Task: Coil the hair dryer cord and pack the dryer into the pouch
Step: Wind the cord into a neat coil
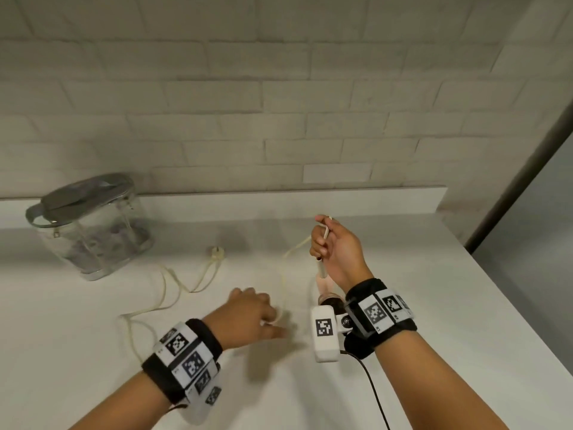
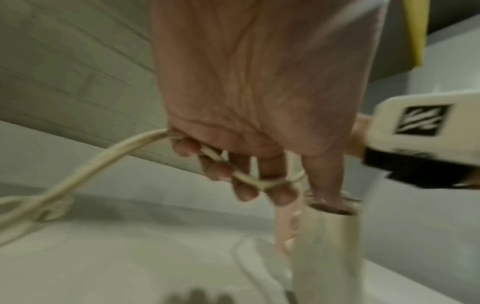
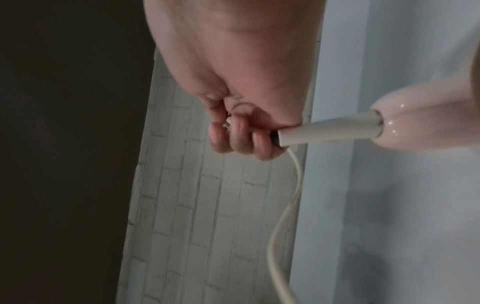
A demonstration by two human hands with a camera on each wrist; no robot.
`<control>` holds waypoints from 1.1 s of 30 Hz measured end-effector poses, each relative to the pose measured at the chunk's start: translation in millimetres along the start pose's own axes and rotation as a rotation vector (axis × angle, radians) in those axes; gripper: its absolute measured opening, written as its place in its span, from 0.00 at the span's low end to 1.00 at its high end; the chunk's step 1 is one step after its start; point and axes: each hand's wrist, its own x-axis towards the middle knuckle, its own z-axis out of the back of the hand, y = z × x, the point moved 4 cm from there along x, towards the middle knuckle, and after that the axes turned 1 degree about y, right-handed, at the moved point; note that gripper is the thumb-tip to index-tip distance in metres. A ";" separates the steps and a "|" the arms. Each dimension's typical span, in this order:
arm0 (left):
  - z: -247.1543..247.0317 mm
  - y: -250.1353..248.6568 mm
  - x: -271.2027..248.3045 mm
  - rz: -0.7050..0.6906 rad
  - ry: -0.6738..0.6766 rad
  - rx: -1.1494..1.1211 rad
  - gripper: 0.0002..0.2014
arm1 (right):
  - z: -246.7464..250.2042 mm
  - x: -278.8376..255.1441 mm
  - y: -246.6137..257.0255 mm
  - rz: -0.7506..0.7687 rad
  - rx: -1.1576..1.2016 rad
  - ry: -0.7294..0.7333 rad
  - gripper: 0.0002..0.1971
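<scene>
A cream cord (image 1: 282, 283) runs in loose loops over the white counter (image 1: 418, 274), ending in its plug (image 1: 217, 252) near the back. My left hand (image 1: 257, 311) hovers low over the counter, its fingers (image 2: 244, 181) curled round a stretch of cord (image 2: 103, 156). My right hand (image 1: 331, 249) is raised and grips the cord just above the strain relief (image 3: 327, 131). The pale pink hair dryer (image 1: 325, 285) hangs below it, mostly hidden by my right wrist. The dryer's barrel (image 2: 327, 236) shows beside my left fingers. A clear pouch (image 1: 90, 228) with a grey zip top stands at the back left.
A low ledge (image 1: 279, 200) runs along the brick wall behind the counter. The counter's right edge (image 1: 508, 308) drops off diagonally. A black cable (image 1: 372, 386) trails from my right wrist camera toward the near edge.
</scene>
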 end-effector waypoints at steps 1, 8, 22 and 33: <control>5.8 -16.1 -5.2 -0.082 -0.049 -0.061 0.32 | -0.7 0.5 -0.5 0.021 -0.022 -0.010 0.11; 99.2 -45.3 -32.6 -0.265 -0.422 -0.780 0.22 | -17.6 0.9 -6.0 0.049 -0.155 0.104 0.12; 138.2 47.0 23.1 -0.133 -0.734 -0.756 0.08 | -32.3 -19.8 -4.2 -0.102 -0.519 0.387 0.23; -1.5 17.3 42.0 -0.086 -0.482 -0.878 0.11 | -4.9 -3.3 -2.4 -0.054 0.035 0.075 0.21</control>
